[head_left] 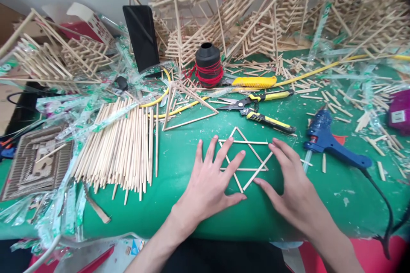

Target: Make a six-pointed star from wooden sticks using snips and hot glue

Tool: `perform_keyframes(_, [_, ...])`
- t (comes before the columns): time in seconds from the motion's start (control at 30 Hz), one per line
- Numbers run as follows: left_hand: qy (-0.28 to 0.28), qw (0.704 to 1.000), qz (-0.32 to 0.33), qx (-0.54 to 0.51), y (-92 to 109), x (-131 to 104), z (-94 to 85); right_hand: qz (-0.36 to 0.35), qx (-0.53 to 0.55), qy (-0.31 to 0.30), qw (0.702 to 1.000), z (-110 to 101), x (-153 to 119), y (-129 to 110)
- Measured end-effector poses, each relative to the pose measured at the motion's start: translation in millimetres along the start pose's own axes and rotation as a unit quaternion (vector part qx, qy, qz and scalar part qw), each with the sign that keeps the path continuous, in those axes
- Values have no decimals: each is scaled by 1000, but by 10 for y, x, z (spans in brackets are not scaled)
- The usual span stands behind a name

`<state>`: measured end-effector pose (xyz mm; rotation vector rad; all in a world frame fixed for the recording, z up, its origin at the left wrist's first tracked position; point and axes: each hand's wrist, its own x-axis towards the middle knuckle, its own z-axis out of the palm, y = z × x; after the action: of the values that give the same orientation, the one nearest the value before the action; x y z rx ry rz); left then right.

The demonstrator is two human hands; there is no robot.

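Your ten bare fingers are spread, unclenched: the left hand [211, 179] over the left side of one six-pointed star [245, 141] of slim wooden sticks, the right hand [293, 190] touching its right edge. Beyond, on the smooth green table [173, 204], lie one yellow-handled cutter [256, 111] and one blue plastic glue gun [333, 145].

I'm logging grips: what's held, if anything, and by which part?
Nothing looks gripped: the left hand lies spread partly over the stick star, the right hand at its right side.
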<state>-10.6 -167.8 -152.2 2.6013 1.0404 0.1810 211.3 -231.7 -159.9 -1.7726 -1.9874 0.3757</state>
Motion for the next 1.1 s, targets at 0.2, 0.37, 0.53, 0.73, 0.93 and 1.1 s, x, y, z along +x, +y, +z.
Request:
perform_keyframes(0.2, [0, 1000, 0, -1, -11, 24, 15, 5, 38, -4, 999, 0, 33, -31])
perform_keyframes(0.37, [-11, 1000, -3, -4, -3, 12, 13, -3, 45, 19, 999, -4, 49, -41])
perform_keyframes(0.53, [-19, 1000, -5, -8, -5, 6, 6, 36, 14, 65, 997, -14, 48, -73])
perform_keyframes(0.73, [-18, 1000, 0, -6, -13, 14, 5, 53, 16, 89, 994, 21, 19, -106])
perform_keyframes(0.93, [-18, 1000, 3, -1, -18, 15, 4, 31, 37, 78, 996, 66, 35, -97])
perform_keyframes(1.1, [-22, 1000, 3, -1, -24, 17, 0, 23, 45, 69, 996, 76, 57, -82])
